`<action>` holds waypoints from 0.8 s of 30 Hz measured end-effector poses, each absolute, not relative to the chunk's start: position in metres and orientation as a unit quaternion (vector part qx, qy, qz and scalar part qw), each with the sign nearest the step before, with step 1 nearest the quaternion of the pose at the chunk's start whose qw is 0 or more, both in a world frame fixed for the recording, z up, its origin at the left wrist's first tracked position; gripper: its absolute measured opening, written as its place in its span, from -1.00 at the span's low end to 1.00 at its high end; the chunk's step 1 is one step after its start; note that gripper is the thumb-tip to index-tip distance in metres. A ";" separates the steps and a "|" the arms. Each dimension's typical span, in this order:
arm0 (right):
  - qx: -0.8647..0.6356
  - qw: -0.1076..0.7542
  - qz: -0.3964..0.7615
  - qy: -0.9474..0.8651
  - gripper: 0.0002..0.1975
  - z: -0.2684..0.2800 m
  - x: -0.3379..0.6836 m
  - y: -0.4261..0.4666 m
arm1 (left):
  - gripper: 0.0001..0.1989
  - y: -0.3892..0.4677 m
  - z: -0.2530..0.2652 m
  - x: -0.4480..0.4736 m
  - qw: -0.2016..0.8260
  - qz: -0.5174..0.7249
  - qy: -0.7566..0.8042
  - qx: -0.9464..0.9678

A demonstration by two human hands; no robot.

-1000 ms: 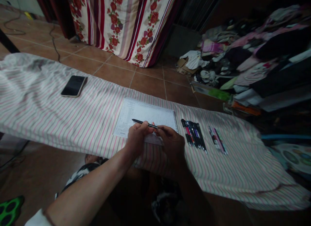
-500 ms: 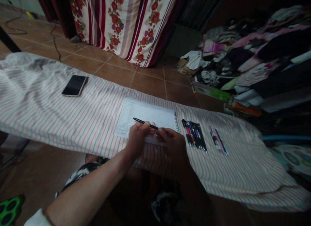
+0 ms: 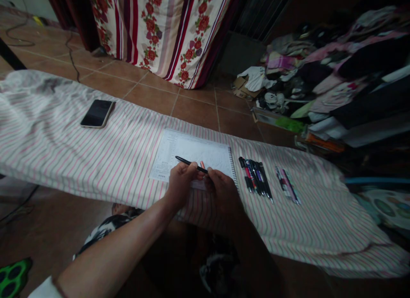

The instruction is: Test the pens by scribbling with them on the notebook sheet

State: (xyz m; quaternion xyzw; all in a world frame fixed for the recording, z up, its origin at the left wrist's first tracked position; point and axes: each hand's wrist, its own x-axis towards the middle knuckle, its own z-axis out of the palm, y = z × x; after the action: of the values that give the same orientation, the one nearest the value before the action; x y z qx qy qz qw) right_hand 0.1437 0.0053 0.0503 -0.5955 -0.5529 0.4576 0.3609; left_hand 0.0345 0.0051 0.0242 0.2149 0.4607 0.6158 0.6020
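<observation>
A black pen [image 3: 184, 160] is held level above an open spiral notebook [image 3: 205, 154]. My left hand [image 3: 183, 177] is closed round the pen's middle, thumb on top. At the pen's right end, my right hand [image 3: 220, 184] pinches it between thumb and fingers. A small orange-red piece [image 3: 202, 164] shows just behind the pen between the hands; I cannot tell whether it is held or lies on the page. Right of the notebook lies a row of several pens and markers [image 3: 256, 176], with a smaller group of pens [image 3: 288, 186] beyond it.
Striped cloth [image 3: 128, 152] covers the long narrow surface. A phone [image 3: 98, 113] lies on its left part. Beyond stand a floral curtain [image 3: 173, 33] and, at the right, a heap of clothes [image 3: 333, 71]. A green object [image 3: 14, 276] is at the lower left.
My right hand has shifted slightly left and its fingers have closed in at the pen's right end. My left hand and the pen stay nearly in place.
</observation>
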 end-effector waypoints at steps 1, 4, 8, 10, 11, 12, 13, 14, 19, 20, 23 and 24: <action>-0.593 0.359 0.460 -0.554 -0.63 0.051 0.143 0.005 | -0.77 0.005 0.024 0.034 0.603 0.616 0.458 0.216; -0.584 0.361 0.469 -0.556 -0.63 0.050 0.144 0.006 | -0.77 0.004 0.022 0.033 0.612 0.617 0.446 0.212; -0.580 0.346 0.475 -0.564 -0.60 0.045 0.147 0.007 | -0.78 0.004 0.023 0.031 0.626 0.612 0.438 0.204; -0.580 0.347 0.475 -0.563 -0.58 0.043 0.147 0.008 | -0.79 0.005 0.024 0.030 0.635 0.606 0.436 0.199; -0.584 0.350 0.473 -0.560 -0.58 0.042 0.146 0.008 | -0.79 0.005 0.024 0.030 0.638 0.605 0.435 0.195; -0.590 0.354 0.468 -0.554 -0.58 0.042 0.145 0.008 | -0.80 0.005 0.024 0.030 0.640 0.606 0.434 0.187; -0.599 0.360 0.462 -0.546 -0.60 0.041 0.144 0.009 | -0.79 0.005 0.024 0.030 0.640 0.608 0.435 0.178; -0.606 0.370 0.454 -0.538 -0.62 0.040 0.143 0.010 | -0.79 0.006 0.024 0.030 0.640 0.610 0.436 0.168; -0.609 0.452 0.424 -0.495 -0.73 0.031 0.139 0.015 | -0.78 0.009 0.025 0.030 0.649 0.618 0.427 0.120; -0.606 0.458 0.417 -0.499 -0.73 0.029 0.139 0.015 | -0.77 0.010 0.026 0.030 0.650 0.621 0.423 0.112; -0.596 0.467 0.391 -0.523 -0.74 0.028 0.140 0.015 | -0.77 0.011 0.027 0.028 0.657 0.626 0.411 0.083; -0.591 0.466 0.388 -0.532 -0.75 0.028 0.141 0.014 | -0.77 0.011 0.027 0.027 0.661 0.627 0.405 0.074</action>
State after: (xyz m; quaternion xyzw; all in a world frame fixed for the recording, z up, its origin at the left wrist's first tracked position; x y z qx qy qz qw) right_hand 0.1406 0.0144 0.0280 -0.5911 -0.5318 0.3879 0.4662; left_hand 0.0271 0.0112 0.0274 0.0737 0.4055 0.6269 0.6612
